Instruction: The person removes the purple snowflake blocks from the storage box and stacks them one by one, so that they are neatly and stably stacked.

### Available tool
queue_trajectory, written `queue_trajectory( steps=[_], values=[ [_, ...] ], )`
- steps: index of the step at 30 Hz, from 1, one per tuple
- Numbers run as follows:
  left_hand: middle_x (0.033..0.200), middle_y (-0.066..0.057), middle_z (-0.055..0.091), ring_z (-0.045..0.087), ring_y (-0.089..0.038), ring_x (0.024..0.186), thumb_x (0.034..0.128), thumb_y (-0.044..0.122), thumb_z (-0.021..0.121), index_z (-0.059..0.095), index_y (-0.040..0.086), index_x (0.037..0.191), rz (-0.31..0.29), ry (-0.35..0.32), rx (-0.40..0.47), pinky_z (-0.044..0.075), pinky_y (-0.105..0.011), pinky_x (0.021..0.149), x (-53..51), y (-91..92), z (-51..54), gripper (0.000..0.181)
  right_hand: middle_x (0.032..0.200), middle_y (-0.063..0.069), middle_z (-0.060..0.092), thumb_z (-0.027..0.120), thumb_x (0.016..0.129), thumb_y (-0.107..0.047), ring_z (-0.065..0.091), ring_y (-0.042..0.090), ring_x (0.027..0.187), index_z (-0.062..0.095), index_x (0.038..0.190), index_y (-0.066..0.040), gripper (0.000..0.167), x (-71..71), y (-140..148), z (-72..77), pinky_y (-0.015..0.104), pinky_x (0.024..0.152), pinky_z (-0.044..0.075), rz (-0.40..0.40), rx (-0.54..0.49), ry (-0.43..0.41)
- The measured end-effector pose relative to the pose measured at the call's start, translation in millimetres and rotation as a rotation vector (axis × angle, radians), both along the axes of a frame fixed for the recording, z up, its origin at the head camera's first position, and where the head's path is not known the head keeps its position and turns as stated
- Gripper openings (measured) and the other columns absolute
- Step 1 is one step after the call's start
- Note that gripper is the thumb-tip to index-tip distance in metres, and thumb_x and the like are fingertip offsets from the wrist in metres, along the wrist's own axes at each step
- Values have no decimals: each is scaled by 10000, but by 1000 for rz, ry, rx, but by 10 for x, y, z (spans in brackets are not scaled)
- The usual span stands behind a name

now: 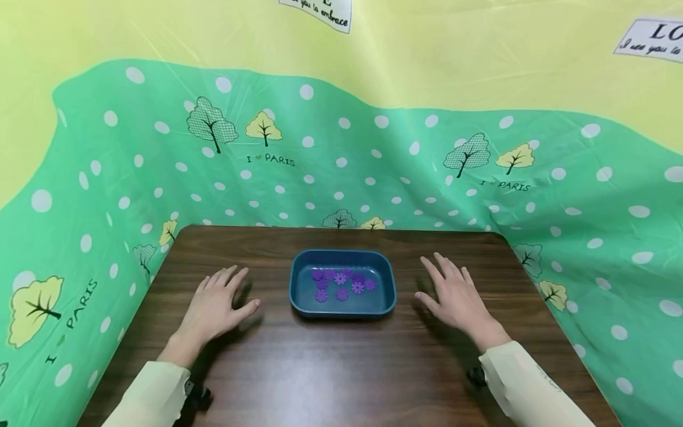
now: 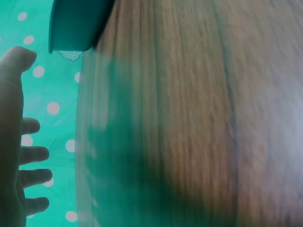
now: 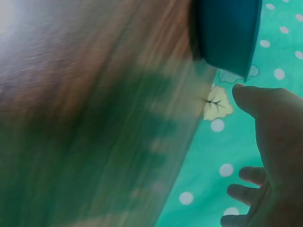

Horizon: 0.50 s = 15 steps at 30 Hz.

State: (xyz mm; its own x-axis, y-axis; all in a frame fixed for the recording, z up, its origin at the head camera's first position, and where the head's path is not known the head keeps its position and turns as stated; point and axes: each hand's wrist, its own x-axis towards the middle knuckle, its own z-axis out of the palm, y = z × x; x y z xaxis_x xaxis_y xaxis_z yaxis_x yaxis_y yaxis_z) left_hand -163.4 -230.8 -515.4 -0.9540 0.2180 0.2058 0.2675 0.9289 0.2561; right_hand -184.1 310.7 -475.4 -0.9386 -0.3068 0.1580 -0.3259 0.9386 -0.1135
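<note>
Dotted green fabric (image 1: 288, 204) is hung beyond the fingers (image 1: 237, 280), past the wood-grained surface (image 1: 341, 373); between left hand (image 1: 212, 311) and right hand (image 1: 456, 299), both loosely spread and empty, a smooth blue tray (image 1: 341, 313) is set lengthwise, slightly nearer the right; purple flower-shaped pieces (image 1: 340, 278) are scattered inside.

The person's bare left hand (image 1: 210, 308) shows its back to the head camera, relaxed fingers (image 1: 235, 281) slightly spread and thumb (image 1: 245, 312) held out inward. The bare right hand (image 1: 456, 296) mirrors it – thumb also inward, fingers parted – well apart from the left. Both forearms (clad in pale cream fabric sleeves (image 1: 152, 394)) slant inward from the lower corners.
</note>
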Motion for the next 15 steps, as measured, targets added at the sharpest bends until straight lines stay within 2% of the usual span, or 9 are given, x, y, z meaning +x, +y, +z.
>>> queue_trajectory(
  steps=[4, 7, 11, 15],
  values=[
    [1472, -183, 530, 502, -414, 1344, 927, 656, 602, 520, 102, 1489, 8, 19, 71, 416, -664, 1079, -28, 52, 27, 794, 1605, 240, 343, 715, 941, -464, 419, 490, 1403, 402, 1567, -120, 781, -55, -85, 92, 738, 1142, 300, 25, 6, 16],
    [1420, -182, 569, 551, -420, 1286, 946, 627, 598, 552, 95, 1451, 27, 14, 127, 459, -648, 1040, -35, 107, 39, 735, 1557, 223, 413, 730, 932, -458, 491, 467, 1346, 454, 1528, -112, 743, -86, -158, 166, 702, 1085, 404, 51, -1, 20],
    [1403, -148, 586, 567, -394, 1277, 964, 651, 557, 553, 111, 1450, 48, -34, 206, 482, -619, 1035, -34, 203, 43, 726, 1433, 147, 536, 761, 910, -458, 617, 373, 1205, 526, 1471, -140, 687, -112, -276, 251, 604, 909, 559, 74, -60, 10],
    [1389, -117, 607, 589, -347, 1266, 972, 659, 543, 562, 148, 1445, 65, -82, 332, 497, -590, 1029, -46, 307, 54, 697, 1346, 90, 596, 788, 895, -431, 666, 316, 1124, 602, 1398, -141, 609, -125, -429, 313, 554, 851, 593, 78, -153, -7]
  ],
)
